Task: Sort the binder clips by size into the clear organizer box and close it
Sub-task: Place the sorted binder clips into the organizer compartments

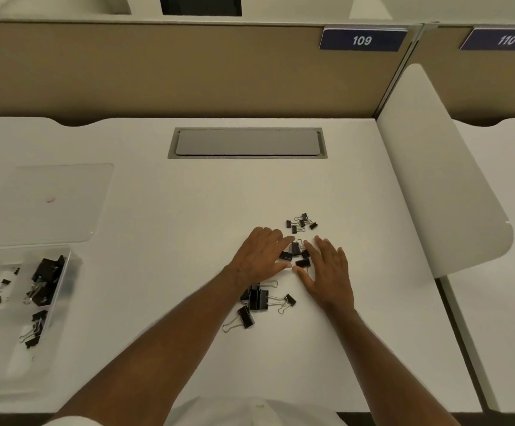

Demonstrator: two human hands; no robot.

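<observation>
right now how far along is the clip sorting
Partly done. The clear organizer box at the left already holds large and small clips in separate compartments, and its lid lies open. In hand: the left hand and right hand bracket a cluster of medium clips, fingers straight. Left: that cluster, the small clips beyond, the large clips nearer, then closing the lid.

We see a smooth, matt white desk top under small black binder clips with thin silvery wire handles. The clear plastic organizer box looks glossy, its lid transparent. A matt grey hatch looks metallic.
</observation>
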